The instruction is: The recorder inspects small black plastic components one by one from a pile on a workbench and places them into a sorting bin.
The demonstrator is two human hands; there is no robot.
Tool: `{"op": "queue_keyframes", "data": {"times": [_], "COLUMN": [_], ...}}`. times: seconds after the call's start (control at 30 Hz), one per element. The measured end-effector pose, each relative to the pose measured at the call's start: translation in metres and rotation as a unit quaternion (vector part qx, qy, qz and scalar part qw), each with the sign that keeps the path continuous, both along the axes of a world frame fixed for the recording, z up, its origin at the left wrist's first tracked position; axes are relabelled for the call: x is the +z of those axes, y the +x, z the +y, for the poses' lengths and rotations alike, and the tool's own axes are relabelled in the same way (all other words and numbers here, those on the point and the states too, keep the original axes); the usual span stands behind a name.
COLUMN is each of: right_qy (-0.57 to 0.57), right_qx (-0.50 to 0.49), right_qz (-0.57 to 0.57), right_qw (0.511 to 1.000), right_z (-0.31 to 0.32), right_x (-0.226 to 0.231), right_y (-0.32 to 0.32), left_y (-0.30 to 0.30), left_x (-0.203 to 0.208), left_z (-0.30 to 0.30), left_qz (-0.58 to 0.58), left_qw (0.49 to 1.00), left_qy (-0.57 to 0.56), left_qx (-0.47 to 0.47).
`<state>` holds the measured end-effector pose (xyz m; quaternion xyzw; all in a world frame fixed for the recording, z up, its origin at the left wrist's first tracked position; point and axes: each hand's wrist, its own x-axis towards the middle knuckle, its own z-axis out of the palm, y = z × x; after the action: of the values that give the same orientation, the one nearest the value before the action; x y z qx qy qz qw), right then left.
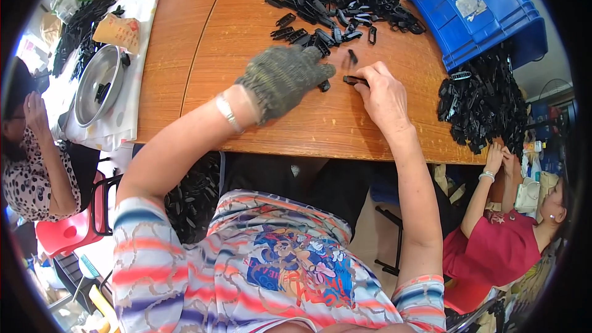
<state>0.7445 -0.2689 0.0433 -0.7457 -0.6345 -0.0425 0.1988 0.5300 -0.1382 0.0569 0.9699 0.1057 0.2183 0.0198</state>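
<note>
Before you stands a brown wooden bench [169, 80]; to your left are a white-clothed bench [133, 89] and a red chair [60, 234], with pale floor [373, 237] below.

From your head, the fisheye camera looks down over your striped shirt [234, 253] and forward onto the wooden table [240, 31], whose near edge bows slightly. It sits close enough that your left hand [285, 79] and right hand [383, 95] fall just above mid-view, yet takes in a co-worker [496, 246] at each side.
</note>
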Motion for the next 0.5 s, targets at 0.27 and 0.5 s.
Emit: {"op": "queue_keyframes", "data": {"times": [0.27,0.5], "right_qy": [0.031,0.114], "right_qx": [-0.025,-0.012], "right_qz": [0.265,0.523], "right_qw": [0.963,0.844], "right_z": [-0.028,-0.039], "right_x": [-0.005,-0.023], "right_y": [-0.018,-0.077], "left_y": [0.012,-0.015], "left_x": [-0.004,-0.012], "left_z": [-0.002,-0.039], "left_qz": [0.031,-0.163], "left_qw": [0.996,0.753], "left_qy": [-0.077,-0.638], "left_qx": [-0.024,0.026]}}
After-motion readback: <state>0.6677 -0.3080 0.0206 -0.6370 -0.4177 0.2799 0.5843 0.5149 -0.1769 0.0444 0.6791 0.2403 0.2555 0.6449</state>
